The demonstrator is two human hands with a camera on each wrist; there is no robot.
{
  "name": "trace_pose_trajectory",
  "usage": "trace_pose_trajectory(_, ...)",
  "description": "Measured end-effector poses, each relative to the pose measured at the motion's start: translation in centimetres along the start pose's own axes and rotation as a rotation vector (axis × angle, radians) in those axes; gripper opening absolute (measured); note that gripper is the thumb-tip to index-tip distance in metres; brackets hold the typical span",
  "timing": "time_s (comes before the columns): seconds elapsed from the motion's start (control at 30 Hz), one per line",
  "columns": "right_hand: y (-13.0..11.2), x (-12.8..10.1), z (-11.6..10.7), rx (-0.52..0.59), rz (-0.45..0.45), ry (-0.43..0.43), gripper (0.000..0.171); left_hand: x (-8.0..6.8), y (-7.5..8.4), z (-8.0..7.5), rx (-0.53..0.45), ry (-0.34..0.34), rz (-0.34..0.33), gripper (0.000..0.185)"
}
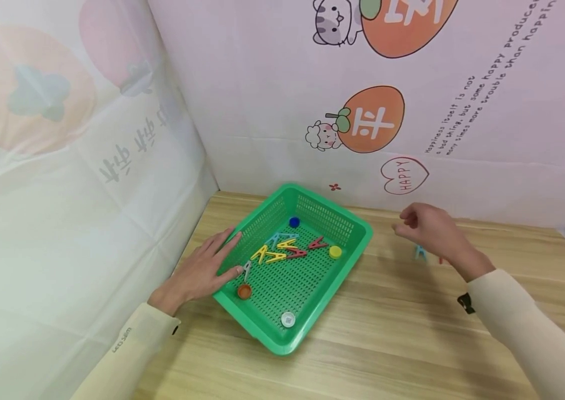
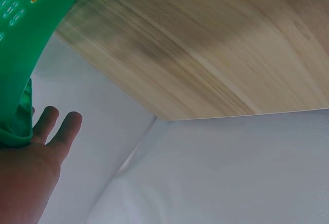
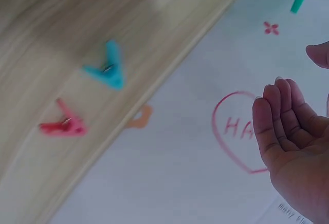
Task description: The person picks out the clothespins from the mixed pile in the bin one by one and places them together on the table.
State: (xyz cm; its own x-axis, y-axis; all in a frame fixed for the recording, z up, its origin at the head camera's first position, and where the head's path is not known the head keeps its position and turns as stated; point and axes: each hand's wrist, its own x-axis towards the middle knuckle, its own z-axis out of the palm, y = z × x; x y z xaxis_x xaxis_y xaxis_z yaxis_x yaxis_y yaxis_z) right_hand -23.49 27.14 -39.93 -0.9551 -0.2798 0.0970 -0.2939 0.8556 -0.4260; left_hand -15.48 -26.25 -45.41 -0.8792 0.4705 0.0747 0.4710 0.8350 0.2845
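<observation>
Green basket (image 1: 326, 289) under my left hand (image 1: 204, 270), fingers spread along its rim, clothespins (image 1: 276, 256) and caps (image 1: 335, 252) scattered inside, my right hand (image 1: 432, 229) loosely curved, holding nothing, near blue clip (image 3: 115, 76) and red clip (image 3: 76, 127) on wooden table (image 1: 397, 339), printed wall (image 1: 262, 83) beyond.

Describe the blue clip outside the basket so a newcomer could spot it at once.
In the head view, find the green basket, then look right across the table to the right hand. Just below that hand in the picture lies the blue clip. A red clip is its neighbour; colour sets it apart.
</observation>
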Motion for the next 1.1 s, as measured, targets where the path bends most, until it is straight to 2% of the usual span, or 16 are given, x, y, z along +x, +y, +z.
trace_pose_trajectory(0.33, -4.2, 3.0, 0.7, -0.008, -0.047, -0.051, 0.036, 0.0, 0.1, 0.0, 0.007, 0.006, 0.008, 0.082)
trace_pose_trajectory(0.57, -7.1, 4.2, 1.4, -0.007, -0.099, -0.081, 0.036, 0.0, 0.0, 0.1, 0.012, 0.015, 0.009, 0.082)
trace_pose_trajectory(1.1, -12.4, 6.9, 4.1, -0.087, -0.294, -0.110, 0.037, 0.1, -0.1, 0.1, 0.004, 0.002, -0.002, 0.083)
